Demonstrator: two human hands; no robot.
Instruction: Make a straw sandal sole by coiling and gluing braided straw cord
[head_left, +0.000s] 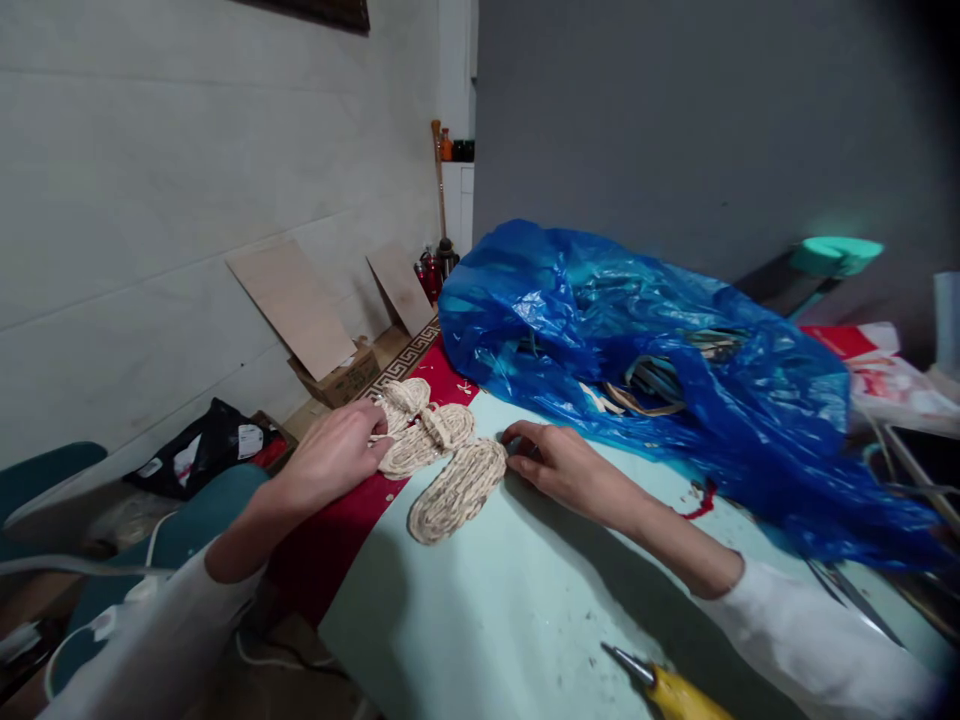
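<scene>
Two woven straw sandals lie side by side at the table's left edge. My left hand (337,452) rests on the far sandal (420,430) with its fingers curled around the woven strap. My right hand (551,458) touches the toe end of the near sandal (455,490), its fingertips bent and pressed to the edge. Both sleeves are white.
A large blue plastic bag (675,370) with straw strips inside fills the table's middle and right. A yellow-handled tool (667,688) lies near the front edge. The pale green tabletop (487,600) has a red cloth (330,540) at its left. Boxes, boards and a black bag sit on the floor left.
</scene>
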